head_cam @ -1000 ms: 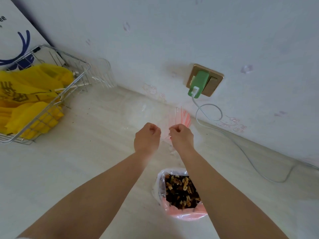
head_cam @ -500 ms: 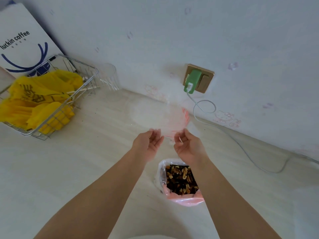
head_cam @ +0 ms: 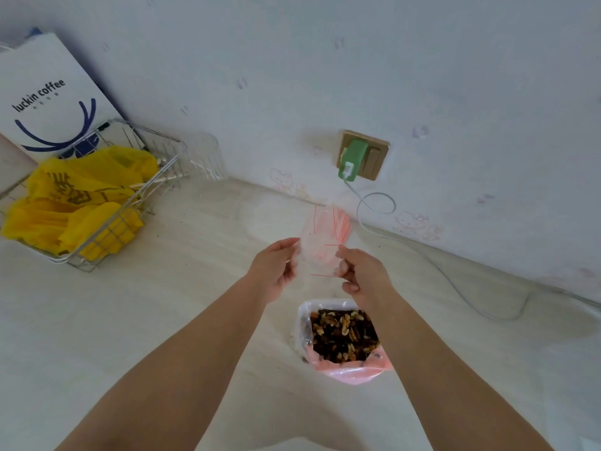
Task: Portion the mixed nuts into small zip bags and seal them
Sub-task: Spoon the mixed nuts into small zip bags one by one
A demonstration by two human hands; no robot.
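Up over the middle of the pale counter [head_cam: 162, 320], both bare forearms stretched forward and converging, wrists close together. Left hand [head_cam: 276, 271] turned palm inward, fingers loosely extended and touching the left edge of a small clear zip bag with a red seal line [head_cam: 320, 252]; thumb side up. Right hand [head_cam: 361, 271] pinching the bag's right edge between thumb and curled fingers, knuckles toward the camera. Bag held upright in the air between the two hands, apart from the counter, overlapping in view a stack of more clear red-lined zip bags [head_cam: 338, 222] lying near the counter's back edge by the wall. Below the right forearm, an open clear-and-pink plastic bag of mixed nuts [head_cam: 341, 336] standing on the counter, mouth up, toward the front edge. At the back left corner, a wire basket [head_cam: 130, 203] filled with yellow plastic bags [head_cam: 74, 196], a white paper bag printed "luckin coffee" [head_cam: 48, 102] leaning on the wall behind. On the wall, a green charger plugged into a gold socket plate [head_cam: 353, 157], white cable [head_cam: 455, 281] trailing along the counter's back edge.
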